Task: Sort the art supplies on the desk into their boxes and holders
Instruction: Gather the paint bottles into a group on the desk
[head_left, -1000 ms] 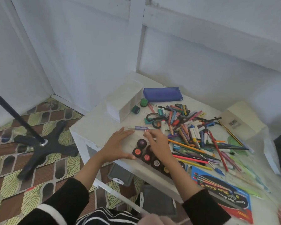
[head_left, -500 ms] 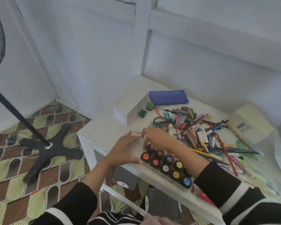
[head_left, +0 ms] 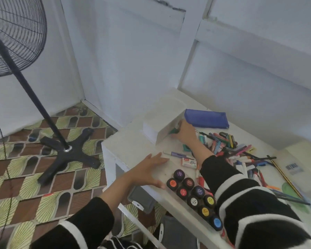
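walls (head_left: 133,60): pale blue | floor (head_left: 16,186): patterned brown-green | standing fan (head_left: 13,33): left

White desk (head_left: 129,146) — white box (head_left: 162,114), blue pouch (head_left: 206,118), paint pots (head_left: 188,183), loose pens and markers (head_left: 230,146)

The left hand (head_left: 149,169) lies flat on the surface (head_left: 129,146), palm down, fingers straight and spread. The right arm stretches forward past it, its black-and-white sleeve ending at mid-forearm. The right hand (head_left: 186,132) curls its fingers round a small green item (head_left: 173,131).
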The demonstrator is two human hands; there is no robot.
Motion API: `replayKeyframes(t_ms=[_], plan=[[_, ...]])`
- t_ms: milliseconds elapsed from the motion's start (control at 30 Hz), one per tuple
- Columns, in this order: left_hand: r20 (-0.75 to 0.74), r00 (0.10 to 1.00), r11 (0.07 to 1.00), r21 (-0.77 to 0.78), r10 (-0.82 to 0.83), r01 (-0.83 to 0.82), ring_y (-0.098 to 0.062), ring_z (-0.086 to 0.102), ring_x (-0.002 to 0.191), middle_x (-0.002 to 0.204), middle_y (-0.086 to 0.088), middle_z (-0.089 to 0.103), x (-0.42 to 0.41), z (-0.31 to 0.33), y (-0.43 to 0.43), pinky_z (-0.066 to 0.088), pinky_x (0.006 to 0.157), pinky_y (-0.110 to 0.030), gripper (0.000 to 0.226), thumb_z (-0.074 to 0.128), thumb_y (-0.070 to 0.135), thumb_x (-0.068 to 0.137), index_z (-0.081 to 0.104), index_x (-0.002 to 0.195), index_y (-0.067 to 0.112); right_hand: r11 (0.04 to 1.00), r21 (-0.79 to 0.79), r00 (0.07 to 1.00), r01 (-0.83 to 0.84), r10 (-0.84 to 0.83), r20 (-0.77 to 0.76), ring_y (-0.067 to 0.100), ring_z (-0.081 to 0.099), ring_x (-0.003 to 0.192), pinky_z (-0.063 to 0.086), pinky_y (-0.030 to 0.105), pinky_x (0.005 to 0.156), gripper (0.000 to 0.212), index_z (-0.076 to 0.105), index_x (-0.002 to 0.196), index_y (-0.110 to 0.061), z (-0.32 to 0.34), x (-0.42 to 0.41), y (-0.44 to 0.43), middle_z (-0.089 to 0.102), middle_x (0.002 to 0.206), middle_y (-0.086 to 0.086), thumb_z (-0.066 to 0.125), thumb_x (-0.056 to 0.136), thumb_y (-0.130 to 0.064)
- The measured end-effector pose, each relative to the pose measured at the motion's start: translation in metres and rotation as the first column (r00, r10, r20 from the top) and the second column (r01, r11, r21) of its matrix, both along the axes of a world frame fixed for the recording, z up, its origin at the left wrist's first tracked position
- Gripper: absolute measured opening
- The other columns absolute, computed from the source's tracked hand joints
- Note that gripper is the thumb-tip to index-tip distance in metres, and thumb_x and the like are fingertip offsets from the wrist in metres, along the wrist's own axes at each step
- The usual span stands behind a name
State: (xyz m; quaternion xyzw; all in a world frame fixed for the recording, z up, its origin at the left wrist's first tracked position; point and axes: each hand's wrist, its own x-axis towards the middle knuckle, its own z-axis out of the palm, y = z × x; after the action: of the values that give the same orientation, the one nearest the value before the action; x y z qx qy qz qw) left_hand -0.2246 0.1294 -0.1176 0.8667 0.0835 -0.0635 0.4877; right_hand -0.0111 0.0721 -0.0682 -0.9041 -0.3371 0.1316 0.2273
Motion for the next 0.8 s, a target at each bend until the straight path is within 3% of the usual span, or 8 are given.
replayKeyframes(t_ms=[133, 200, 267, 333, 400, 567, 667, 800], plan=[[0.047, 0.999, 0.999, 0.023, 0.021, -0.022, 0.008, -0.003, 0.137, 0.149, 0.018, 0.012, 0.003, -0.01, 0.002, -0.009, 0.116, -0.023, 0.093, 0.081, 0.038, 0.07, 0.029, 0.147, 0.029, 0.993, 0.044, 0.994, 0.11, -0.108, -0.034, 0.031, 0.055, 0.105, 0.036, 0.028, 0.071, 0.036, 0.053, 0.109, -0.006, -0.012, 0.001, 0.0, 0.06, 0.111, 0.012, 0.068, 0.079, -0.018], [0.045, 0.999, 0.999, 0.02, 0.03, -0.03, 0.001, -0.001, 0.143, 0.154, 0.015, 0.012, 0.004, -0.017, 0.004, -0.006, 0.119, -0.031, 0.1, 0.081, 0.05, 0.064, 0.028, 0.147, 0.034, 0.99, 0.076, 0.99, 0.118, -0.111, -0.091, 0.027, 0.056, 0.103, 0.036, 0.026, 0.071, 0.033, 0.056, 0.104, -0.007, -0.01, 0.0, -0.006, 0.061, 0.106, 0.009, 0.071, 0.076, -0.017], [0.058, 0.997, 0.999, 0.022, 0.048, -0.05, -0.006, 0.002, 0.145, 0.156, 0.013, 0.014, 0.004, -0.019, 0.005, -0.001, 0.12, -0.037, 0.105, 0.081, 0.057, 0.059, 0.027, 0.147, 0.038, 0.99, 0.115, 0.986, 0.085, -0.067, -0.151, 0.021, 0.057, 0.092, 0.039, 0.017, 0.065, 0.032, 0.06, 0.101, -0.007, -0.001, -0.007, -0.017, 0.061, 0.096, 0.006, 0.075, 0.074, -0.015], [0.078, 0.993, 0.996, 0.029, 0.083, -0.085, -0.003, 0.006, 0.143, 0.154, 0.013, 0.015, 0.004, -0.018, 0.006, 0.001, 0.12, -0.031, 0.106, 0.086, 0.044, 0.06, 0.028, 0.147, 0.032, 0.987, 0.162, 0.979, 0.005, 0.028, -0.203, 0.015, 0.059, 0.079, 0.038, 0.005, 0.054, 0.03, 0.063, 0.1, -0.009, 0.015, -0.02, -0.032, 0.063, 0.088, 0.004, 0.076, 0.074, -0.012], [0.107, 0.99, 0.994, 0.042, 0.092, -0.096, 0.0, 0.01, 0.141, 0.153, 0.011, 0.017, 0.004, -0.016, 0.006, 0.003, 0.118, -0.026, 0.105, 0.088, 0.04, 0.06, 0.03, 0.147, 0.028, 0.978, 0.184, 0.973, -0.099, 0.134, -0.19, 0.012, 0.059, 0.076, 0.041, 0.003, 0.057, 0.028, 0.064, 0.099, -0.009, 0.033, -0.034, -0.046, 0.063, 0.086, 0.002, 0.076, 0.074, -0.01], [0.113, 0.991, 0.996, 0.032, 0.073, -0.078, -0.004, 0.012, 0.143, 0.15, 0.018, 0.02, 0.005, -0.02, 0.007, 0.008, 0.119, -0.034, 0.112, 0.071, 0.078, 0.044, 0.029, 0.142, 0.041, 0.903, -0.074, 0.896, -0.424, 0.406, -0.181, 0.007, 0.06, 0.074, 0.049, 0.02, 0.067, 0.03, 0.068, 0.097, -0.015, 0.053, -0.071, -0.064, 0.065, 0.088, -0.005, 0.08, 0.07, -0.022], [0.145, 0.987, 0.997, 0.033, 0.063, -0.068, -0.003, 0.01, 0.145, 0.154, 0.012, 0.025, 0.006, -0.022, 0.007, 0.011, 0.12, -0.042, 0.108, 0.074, 0.075, 0.047, 0.03, 0.14, 0.046, 0.825, -0.268, 0.868, -0.497, 0.474, -0.15, 0.007, 0.049, 0.069, 0.044, 0.027, 0.066, 0.031, 0.063, 0.094, -0.017, 0.047, -0.093, -0.065, 0.054, 0.083, -0.008, 0.079, 0.07, -0.028], [0.164, 0.985, 0.999, 0.018, 0.042, -0.046, -0.001, 0.009, 0.144, 0.151, 0.013, 0.03, 0.005, -0.021, 0.006, 0.007, 0.12, -0.041, 0.099, 0.076, 0.071, 0.048, 0.035, 0.135, 0.047, 0.83, -0.323, 0.885, -0.455, 0.463, -0.058, 0.013, 0.043, 0.081, 0.03, 0.026, 0.062, 0.032, 0.057, 0.09, -0.018, 0.036, -0.103, -0.06, 0.046, 0.087, -0.003, 0.078, 0.071, -0.032]])
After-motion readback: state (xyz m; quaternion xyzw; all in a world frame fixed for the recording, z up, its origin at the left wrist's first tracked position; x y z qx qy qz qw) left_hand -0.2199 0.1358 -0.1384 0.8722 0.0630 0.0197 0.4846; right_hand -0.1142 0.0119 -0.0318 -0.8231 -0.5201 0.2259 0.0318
